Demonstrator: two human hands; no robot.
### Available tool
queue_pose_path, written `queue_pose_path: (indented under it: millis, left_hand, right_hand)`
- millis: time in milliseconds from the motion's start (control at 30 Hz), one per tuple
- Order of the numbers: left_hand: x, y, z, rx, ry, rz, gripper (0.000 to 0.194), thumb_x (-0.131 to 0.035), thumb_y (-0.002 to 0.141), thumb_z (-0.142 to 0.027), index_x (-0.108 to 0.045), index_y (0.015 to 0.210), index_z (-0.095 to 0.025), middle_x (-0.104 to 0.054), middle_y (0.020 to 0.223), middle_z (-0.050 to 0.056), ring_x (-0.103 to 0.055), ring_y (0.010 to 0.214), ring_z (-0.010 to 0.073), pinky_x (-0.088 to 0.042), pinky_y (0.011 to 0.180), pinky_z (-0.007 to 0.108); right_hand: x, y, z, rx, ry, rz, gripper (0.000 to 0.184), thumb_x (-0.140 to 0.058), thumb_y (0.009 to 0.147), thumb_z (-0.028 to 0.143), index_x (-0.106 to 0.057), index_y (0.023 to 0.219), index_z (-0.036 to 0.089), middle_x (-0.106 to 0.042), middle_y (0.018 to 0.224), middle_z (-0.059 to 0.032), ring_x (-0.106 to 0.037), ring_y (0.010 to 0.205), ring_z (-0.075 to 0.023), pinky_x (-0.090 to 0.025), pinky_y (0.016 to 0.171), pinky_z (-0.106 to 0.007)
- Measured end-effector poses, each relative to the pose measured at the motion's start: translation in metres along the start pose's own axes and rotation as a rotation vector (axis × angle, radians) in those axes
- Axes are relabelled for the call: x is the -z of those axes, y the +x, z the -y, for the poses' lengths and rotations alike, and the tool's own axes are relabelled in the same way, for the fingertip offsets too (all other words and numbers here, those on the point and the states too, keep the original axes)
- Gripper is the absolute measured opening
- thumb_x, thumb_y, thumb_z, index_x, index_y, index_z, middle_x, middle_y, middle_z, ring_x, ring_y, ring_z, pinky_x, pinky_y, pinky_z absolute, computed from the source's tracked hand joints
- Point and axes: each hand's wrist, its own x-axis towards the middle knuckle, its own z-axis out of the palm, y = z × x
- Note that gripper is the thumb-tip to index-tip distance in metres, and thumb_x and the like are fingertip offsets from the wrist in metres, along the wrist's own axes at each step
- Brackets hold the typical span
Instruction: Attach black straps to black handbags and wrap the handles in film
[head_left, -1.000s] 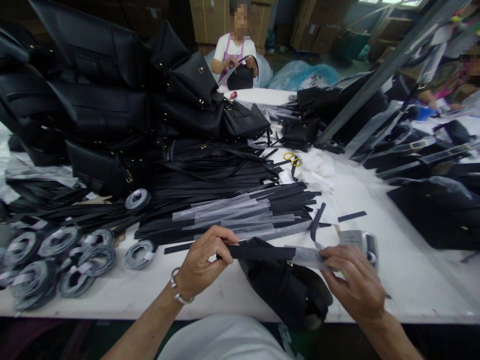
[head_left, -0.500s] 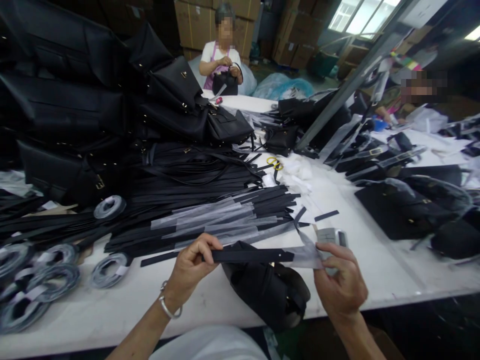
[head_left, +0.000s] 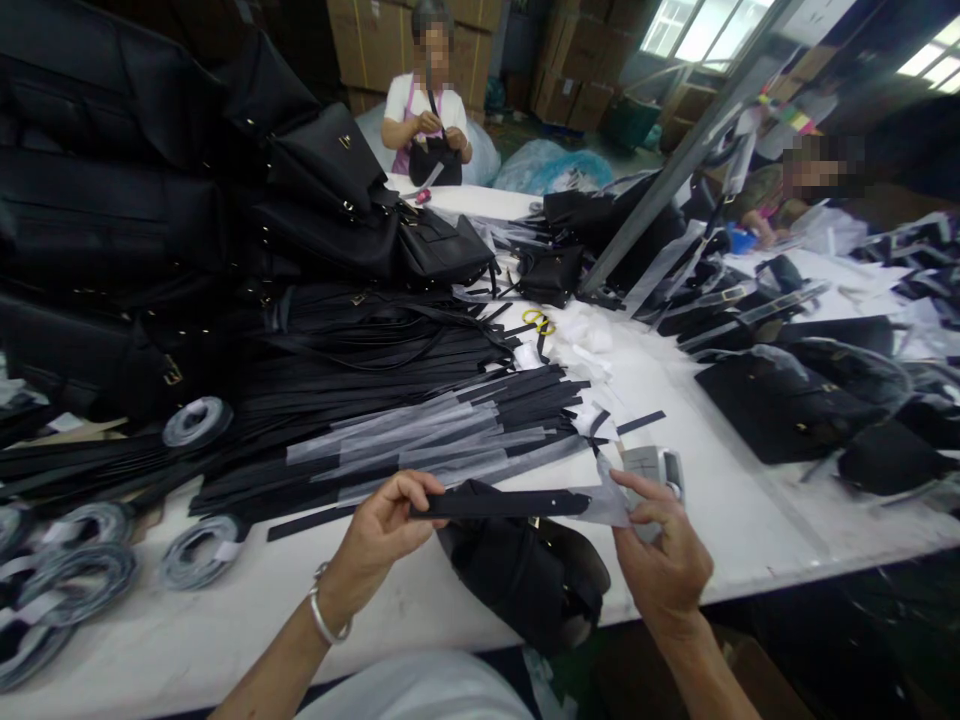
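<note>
My left hand [head_left: 394, 515] pinches one end of a black strap [head_left: 502, 503], held level above the table's front part. At the strap's other end is a translucent plastic sleeve [head_left: 606, 508], crumpled and pinched between thumb and fingers of my right hand [head_left: 664, 550]. A small hole or stud shows near that end of the strap. Below the strap lies a black handbag [head_left: 517, 575], partly hidden by it. Just behind my right hand, a grey box-like object [head_left: 651, 466] rests on the white table [head_left: 405, 610].
Black straps [head_left: 390, 350], some in plastic sleeves [head_left: 420, 430], lie in a heap beyond my hands. Black bags [head_left: 322, 170] are piled at left, near coiled rolls [head_left: 199, 552]. Yellow-handled scissors [head_left: 538, 321], a slanted metal post [head_left: 675, 160] and two co-workers [head_left: 427, 110] are farther back.
The view has swung slightly right, so things sit further left. More bare strap shows, and the sleeve looks more bunched at my right fingers. The far co-worker now holds up a dark strip.
</note>
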Motion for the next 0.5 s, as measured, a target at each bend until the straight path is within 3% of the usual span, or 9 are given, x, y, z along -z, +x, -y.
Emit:
queue_pose_path:
  millis: [100,300,500]
  left_hand:
    - [-0.0017,0.0001,0.0005,0.069,-0.083,0.039,0.023,-0.074,0.072,-0.026,-0.057,0.085,-0.018,-0.056,0.105,0.005,-0.06,0.092,0.0187,-0.049,0.082,0.03]
    - [-0.0039,0.0034,-0.0016,0.241,-0.077,-0.002,0.013,-0.064,0.083,-0.022,-0.054,0.092,-0.02,-0.059,0.105,0.004,-0.063,0.09,0.0162,-0.051,0.081,0.029]
    - [-0.0068,0.0072,0.0036,0.281,0.108,0.148,0.018,-0.056,0.088,-0.029,-0.056,0.101,-0.017,-0.061,0.105,0.008,-0.06,0.101,0.0211,-0.048,0.089,0.036]
  right_hand:
    - [-0.0001,-0.0028,-0.0043,0.009,0.001,0.054,0.025,-0.063,0.075,0.009,-0.042,0.069,0.022,-0.071,0.097,-0.0055,-0.067,0.088,-0.0196,-0.053,0.075,-0.035]
    - [-0.001,-0.0058,-0.006,0.011,0.044,0.13,0.025,-0.059,0.075,0.006,-0.041,0.069,0.023,-0.071,0.096,-0.0054,-0.066,0.09,-0.0204,-0.051,0.079,-0.036]
    - [-0.0036,-0.0088,-0.0068,-0.102,0.025,0.261,0.024,-0.057,0.076,0.012,-0.039,0.067,0.024,-0.07,0.088,-0.004,-0.066,0.085,-0.02,-0.049,0.077,-0.033]
